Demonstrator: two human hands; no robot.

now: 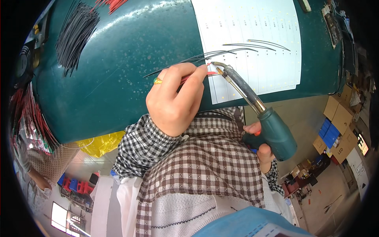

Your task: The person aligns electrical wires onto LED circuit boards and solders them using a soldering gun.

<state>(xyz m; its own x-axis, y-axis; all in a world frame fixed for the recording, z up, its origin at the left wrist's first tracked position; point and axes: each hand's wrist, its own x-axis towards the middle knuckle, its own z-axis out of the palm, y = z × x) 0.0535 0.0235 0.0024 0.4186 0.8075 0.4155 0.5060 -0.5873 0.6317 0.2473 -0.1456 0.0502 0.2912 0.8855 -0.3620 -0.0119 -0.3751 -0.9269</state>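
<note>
My left hand (173, 100) is closed in a pinch on thin red wires (212, 73), over the left edge of a white circuit board panel (254, 73). A ring is on one finger. My right hand (265, 153) grips a green soldering gun (278, 136), partly hidden behind its body. The bent tip and a thin metal tube of the gun reach to the wire ends beside my left fingertips; whether the tip touches a wire I cannot tell. Several short black wires (245, 48) lie across the panel, some extending left past its edge.
On the green tabletop (130, 43), a bundle of black wires (77, 39) and some red wires (112, 4) lie at far left. More wires (33, 118) hang at the left edge. A yellow bag (100, 144) sits below. Another person's arm (37, 179) shows lower left; cardboard boxes (341, 146) stand at right.
</note>
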